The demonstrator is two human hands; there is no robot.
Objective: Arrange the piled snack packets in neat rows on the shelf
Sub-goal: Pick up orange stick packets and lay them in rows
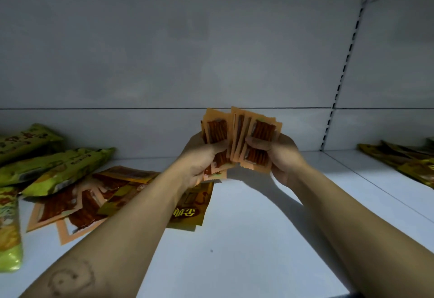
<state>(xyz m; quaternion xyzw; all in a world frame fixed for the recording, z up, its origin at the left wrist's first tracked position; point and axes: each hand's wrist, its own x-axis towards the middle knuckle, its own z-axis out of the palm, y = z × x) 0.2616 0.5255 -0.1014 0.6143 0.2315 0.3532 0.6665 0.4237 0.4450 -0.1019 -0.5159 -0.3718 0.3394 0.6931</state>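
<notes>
Head view of a white shelf during sorting of snack packets.

The held orange packets stand upright in a loose fan between both hands, raised above the shelf toward its back edge, about midway along. Each packet has a clear window showing dark red strips.

The left hand grips the left part of the fan. Its thumb lies across the packet fronts, and the remaining fingers curl behind, mostly hidden. The right hand grips the right part in the same way, with its thumb pressed across the front packet and its fingers wrapped behind.

The loose orange packets lie overlapping and askew at the left end of the shelf, partly under the left forearm. The green packets lie piled beside and over them, reaching the left edge. A yellow packet lies flat just beneath the left wrist.

The gold packets lie on the adjoining shelf section at the right edge, beyond the slotted upright. A grey back panel closes the rear.
</notes>
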